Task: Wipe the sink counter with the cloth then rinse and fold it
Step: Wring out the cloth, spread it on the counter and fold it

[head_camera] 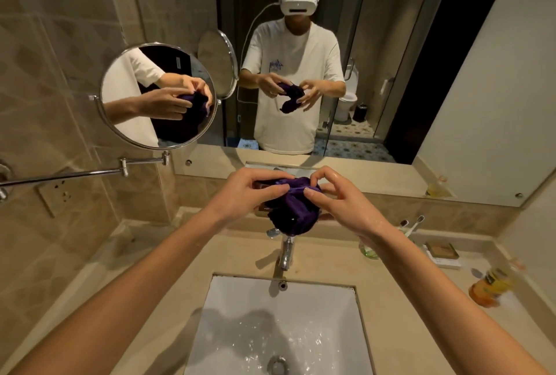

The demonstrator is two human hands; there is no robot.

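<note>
Home bathroom: sink [228, 308], wall mirror [391, 44] (toothbrushes [416, 224] nearby)

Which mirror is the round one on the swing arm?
The small round mirror on the left wall, on a chrome arm. The big wall mirror behind the faucet is flat and frameless.

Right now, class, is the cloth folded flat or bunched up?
Bunched up: the cloth hangs in a crumpled wad, pinched by left hand and right hand.

A round mirror [158, 95], toothbrushes [413, 225] and an orange bottle [492, 286].
</note>
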